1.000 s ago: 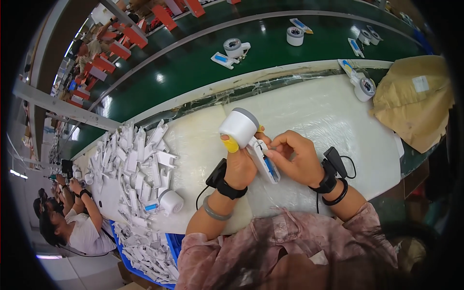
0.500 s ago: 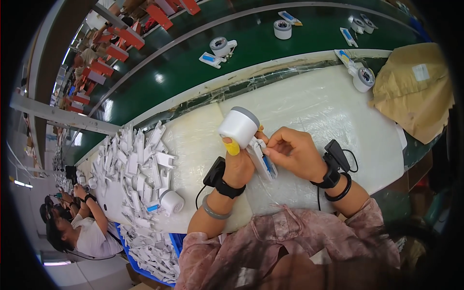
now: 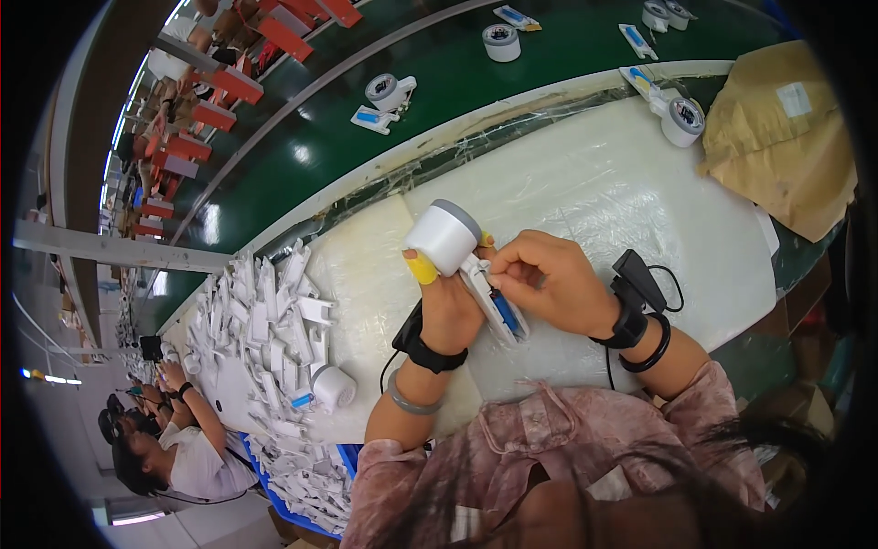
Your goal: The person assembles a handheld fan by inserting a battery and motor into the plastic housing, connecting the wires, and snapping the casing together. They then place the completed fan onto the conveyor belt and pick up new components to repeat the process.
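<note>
A white cylindrical housing (image 3: 443, 240) with a grey rim is held in my left hand (image 3: 448, 313), tilted over the white padded surface. Yellow coverings wrap two of that hand's fingertips. Joined to the housing or resting against it is a slim white plastic handle shell (image 3: 482, 284), with a blue cylindrical battery (image 3: 504, 311) inside. My right hand (image 3: 560, 285) is closed in a pinch at the shell's upper end, beside the battery. What lies between its fingertips is too small and hidden to make out.
White plastic shells (image 3: 261, 316) lie heaped at left, beside another white housing (image 3: 333, 387). A blue bin (image 3: 311, 526) below holds more. Beyond the work surface (image 3: 585, 201) runs a green conveyor (image 3: 311, 156) carrying several housings. Brown paper (image 3: 768, 137) lies right; a co-worker (image 3: 197, 457) sits left.
The view has shifted slightly, so the conveyor and its housings appear higher and farther left. Both hands keep their hold, the right still pinching at the shell's upper end.
</note>
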